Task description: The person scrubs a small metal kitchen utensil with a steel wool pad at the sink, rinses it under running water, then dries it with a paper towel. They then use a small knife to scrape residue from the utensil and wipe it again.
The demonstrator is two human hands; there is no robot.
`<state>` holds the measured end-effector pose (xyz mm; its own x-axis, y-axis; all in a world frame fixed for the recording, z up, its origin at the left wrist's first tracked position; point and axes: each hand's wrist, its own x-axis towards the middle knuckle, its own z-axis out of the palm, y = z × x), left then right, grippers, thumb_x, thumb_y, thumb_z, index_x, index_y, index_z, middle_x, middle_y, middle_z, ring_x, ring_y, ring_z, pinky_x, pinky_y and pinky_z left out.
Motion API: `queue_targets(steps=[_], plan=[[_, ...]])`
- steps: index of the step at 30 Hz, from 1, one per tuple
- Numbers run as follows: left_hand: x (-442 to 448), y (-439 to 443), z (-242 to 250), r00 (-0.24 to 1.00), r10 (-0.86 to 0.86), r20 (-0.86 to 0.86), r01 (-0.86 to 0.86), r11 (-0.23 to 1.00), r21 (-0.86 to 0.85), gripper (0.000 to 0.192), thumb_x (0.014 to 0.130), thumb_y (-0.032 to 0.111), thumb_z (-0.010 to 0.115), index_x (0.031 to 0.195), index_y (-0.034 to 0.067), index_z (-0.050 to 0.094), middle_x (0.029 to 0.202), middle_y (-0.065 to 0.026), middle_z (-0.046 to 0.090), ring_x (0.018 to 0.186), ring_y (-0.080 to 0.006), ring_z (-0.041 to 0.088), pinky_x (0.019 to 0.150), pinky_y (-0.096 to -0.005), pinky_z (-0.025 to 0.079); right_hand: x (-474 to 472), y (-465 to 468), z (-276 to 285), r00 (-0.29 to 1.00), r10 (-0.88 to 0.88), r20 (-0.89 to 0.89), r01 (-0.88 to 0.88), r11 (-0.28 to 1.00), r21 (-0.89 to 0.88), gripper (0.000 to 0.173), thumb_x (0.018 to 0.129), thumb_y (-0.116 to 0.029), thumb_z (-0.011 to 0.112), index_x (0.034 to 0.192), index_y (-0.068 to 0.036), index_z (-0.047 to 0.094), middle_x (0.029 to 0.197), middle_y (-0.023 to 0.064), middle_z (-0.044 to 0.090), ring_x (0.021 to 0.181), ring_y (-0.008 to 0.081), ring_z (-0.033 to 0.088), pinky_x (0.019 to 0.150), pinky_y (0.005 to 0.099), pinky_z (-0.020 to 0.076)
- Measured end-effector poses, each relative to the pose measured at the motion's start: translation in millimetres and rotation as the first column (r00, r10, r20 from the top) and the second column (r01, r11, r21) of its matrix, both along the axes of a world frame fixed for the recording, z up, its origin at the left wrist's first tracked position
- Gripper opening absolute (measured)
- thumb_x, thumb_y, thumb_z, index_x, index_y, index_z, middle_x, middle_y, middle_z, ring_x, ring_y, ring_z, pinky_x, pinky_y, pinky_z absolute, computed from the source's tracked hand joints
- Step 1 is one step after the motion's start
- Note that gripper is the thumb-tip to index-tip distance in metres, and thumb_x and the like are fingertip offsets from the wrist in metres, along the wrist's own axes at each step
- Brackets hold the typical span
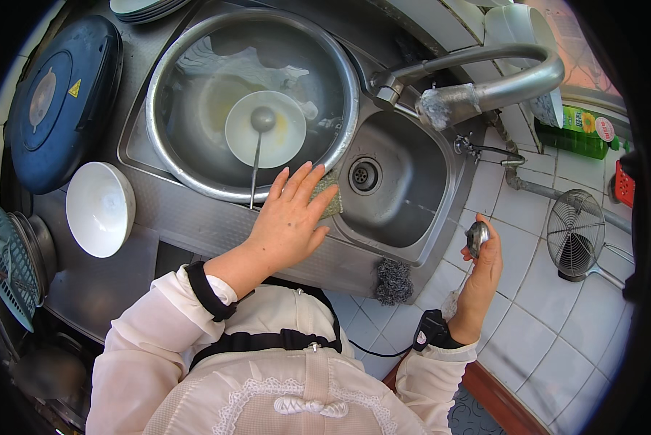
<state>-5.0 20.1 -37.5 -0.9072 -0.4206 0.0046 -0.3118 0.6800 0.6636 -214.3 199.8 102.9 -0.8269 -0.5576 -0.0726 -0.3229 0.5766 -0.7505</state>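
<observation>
My left hand (294, 220) reaches flat, palm down and fingers apart, over the near rim of a large metal basin (350, 138). Partly under it lies a green scouring pad (329, 202); whether the fingers press on it I cannot tell. Cloudy water fills the basin. In it are a white bowl (238, 147) and a metal ladle (263, 119), its handle leaning over the rim. On the right, above the white tiles, my right hand (483, 266) holds a small, shiny, rounded metal object (477, 239) between thumb and fingers; its exact kind is unclear.
Right of the basin is a small steel sink (407, 201) under a curved faucet (521, 60). Steel wool (394, 281) sits at the counter's front corner. A white bowl (98, 212) and a blue appliance lid (59, 103) stand left. A wire skimmer (575, 234) hangs on the tiles.
</observation>
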Motion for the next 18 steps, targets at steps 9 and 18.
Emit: queue_targets(steps=[9,18], plan=[[-0.6,-2.3,0.2,1.0,0.002,-0.005,-0.002,1.0,0.006,0.063,0.078,0.024,0.069,0.134,0.008,0.048,0.147,-0.0201,0.033,0.139,-0.0364,0.027,0.114,-0.0513,0.022,0.3,-2.5,1.1,1.0,-0.016,0.016,0.016,1.0,-0.013,0.047,0.098,-0.042,0.049,0.124,-0.005,0.06,0.105,0.0033,0.058,0.091,0.0113,0.054,0.079,0.026,0.0453],[-2.7,-3.3,-0.8,1.0,-0.001,-0.013,0.001,1.0,-0.002,0.063,0.078,0.024,0.069,0.135,0.008,0.047,0.147,-0.0203,0.033,0.139,-0.0369,0.027,0.113,-0.0512,0.023,5.3,-6.8,1.1,0.987,0.031,-0.155,-0.028,0.999,0.025,0.046,0.087,-0.027,0.067,0.126,-0.004,0.058,0.104,0.0026,0.056,0.086,0.0117,0.051,0.078,0.0244,0.0424]])
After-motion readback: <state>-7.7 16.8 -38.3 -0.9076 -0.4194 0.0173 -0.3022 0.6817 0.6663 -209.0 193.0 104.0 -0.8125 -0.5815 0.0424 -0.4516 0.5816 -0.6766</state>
